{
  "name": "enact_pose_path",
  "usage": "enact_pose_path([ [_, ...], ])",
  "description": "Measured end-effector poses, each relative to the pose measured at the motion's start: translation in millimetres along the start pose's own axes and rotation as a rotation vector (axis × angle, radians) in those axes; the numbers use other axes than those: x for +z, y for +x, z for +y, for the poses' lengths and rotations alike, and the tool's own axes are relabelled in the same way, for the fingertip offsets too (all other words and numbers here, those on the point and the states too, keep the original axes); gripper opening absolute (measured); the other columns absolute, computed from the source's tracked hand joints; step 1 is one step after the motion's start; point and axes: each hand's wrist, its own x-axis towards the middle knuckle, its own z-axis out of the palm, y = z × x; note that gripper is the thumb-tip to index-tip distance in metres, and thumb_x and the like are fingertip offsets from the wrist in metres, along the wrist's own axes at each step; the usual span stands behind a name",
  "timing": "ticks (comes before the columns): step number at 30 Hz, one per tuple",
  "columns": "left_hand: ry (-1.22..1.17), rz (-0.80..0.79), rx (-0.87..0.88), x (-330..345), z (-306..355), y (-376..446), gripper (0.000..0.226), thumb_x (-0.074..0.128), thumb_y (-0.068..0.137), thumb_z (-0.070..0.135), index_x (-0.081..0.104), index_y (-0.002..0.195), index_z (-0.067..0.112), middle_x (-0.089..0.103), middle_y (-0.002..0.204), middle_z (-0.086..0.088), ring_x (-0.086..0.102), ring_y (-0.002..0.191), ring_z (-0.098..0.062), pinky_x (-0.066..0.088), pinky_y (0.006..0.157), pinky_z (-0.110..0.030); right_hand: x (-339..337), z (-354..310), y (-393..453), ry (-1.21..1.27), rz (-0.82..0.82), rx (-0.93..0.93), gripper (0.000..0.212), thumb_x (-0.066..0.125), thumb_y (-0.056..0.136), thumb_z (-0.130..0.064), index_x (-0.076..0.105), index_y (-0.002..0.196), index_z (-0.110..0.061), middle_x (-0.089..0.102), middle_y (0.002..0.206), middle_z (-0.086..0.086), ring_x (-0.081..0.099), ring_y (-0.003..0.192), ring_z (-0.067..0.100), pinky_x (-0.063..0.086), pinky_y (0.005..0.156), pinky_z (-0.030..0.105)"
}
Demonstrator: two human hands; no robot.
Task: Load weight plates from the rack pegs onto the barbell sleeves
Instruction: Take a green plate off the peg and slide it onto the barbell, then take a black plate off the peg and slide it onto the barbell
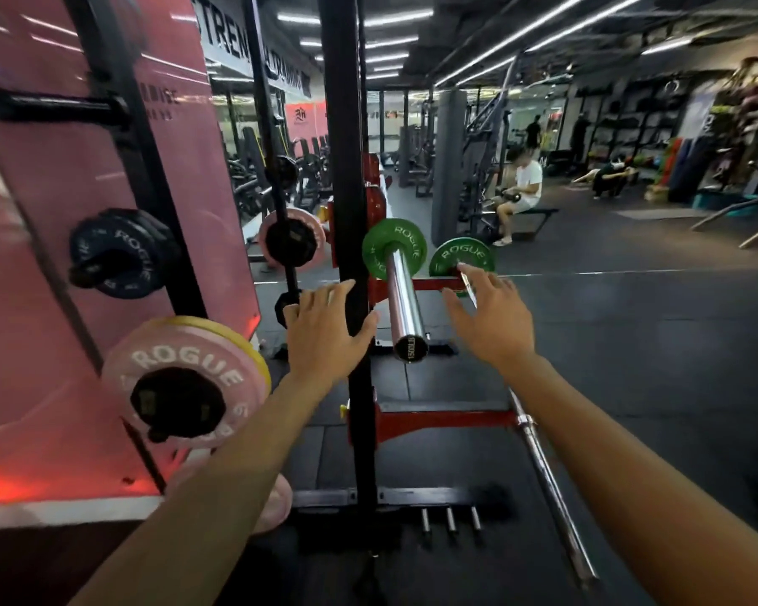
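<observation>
Gym floor behind, one green plate (394,249) sits on the barbell sleeve (403,306); left hand (324,330) and right hand (491,317) flank it, fingers spread, empty. Pink plate (184,378) waits on its rack peg.

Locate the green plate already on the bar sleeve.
In the head view, the green plate sits at the far end of the chrome bar sleeve, centre frame, just right of the black rack post and between both open hands.

Bare forearms, left hand (324,330), right hand (491,317)
</observation>
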Motion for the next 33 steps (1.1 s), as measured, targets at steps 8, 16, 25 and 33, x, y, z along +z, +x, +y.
enact_pose_path([
  [8, -0.01, 0.071, -0.004, -81.1, -53.2, -39.8, 0.063, 0.04, 0.088, 0.063, 0.052, 0.132, 0.021, 0.057, 0.129, -0.001, 0.05, 0.117, -0.027, 0.039, 0.092, -0.044, 1.2, -115.8, -40.1, 0.024, 0.022, -0.149, 0.051, 0.051, 0.092, -0.051, 0.051, 0.133, -0.02, 0.061, 0.125, 0.006, 0.051, 0.116, 0.032, 0.049, 0.085, 0.043],
  [16, 0.125, 0.099, -0.284, -208.9, -229.2, -124.0, 0.064, 0.043, 0.086, 0.063, 0.051, 0.134, 0.021, 0.058, 0.129, -0.005, 0.05, 0.119, -0.031, 0.036, 0.098, -0.046, 97.0, -309.6, -95.1, 0.129, -0.182, -0.335, 0.057, 0.052, 0.092, -0.053, 0.05, 0.135, -0.016, 0.059, 0.127, 0.011, 0.049, 0.119, 0.035, 0.048, 0.087, 0.044],
  [25, 0.185, 0.164, -0.468, -265.8, -346.9, -193.4, 0.067, 0.036, 0.085, 0.069, 0.051, 0.133, 0.023, 0.059, 0.126, -0.004, 0.05, 0.116, -0.031, 0.037, 0.093, -0.048, 171.9, -440.0, -121.9, 0.165, -0.273, -0.467, 0.054, 0.046, 0.09, -0.056, 0.05, 0.131, -0.021, 0.061, 0.124, 0.007, 0.053, 0.115, 0.03, 0.048, 0.087, 0.041],
  [33, 0.156, 0.081, -0.501, -221.1, -396.1, -172.4, 0.068, 0.032, 0.087, 0.068, 0.046, 0.138, 0.025, 0.056, 0.131, -0.002, 0.048, 0.121, -0.027, 0.034, 0.1, -0.046, 238.5, -443.7, -81.1, 0.146, -0.272, -0.424, 0.051, 0.042, 0.091, -0.057, 0.046, 0.127, -0.022, 0.059, 0.116, 0.006, 0.053, 0.111, 0.027, 0.049, 0.081, 0.038],
])
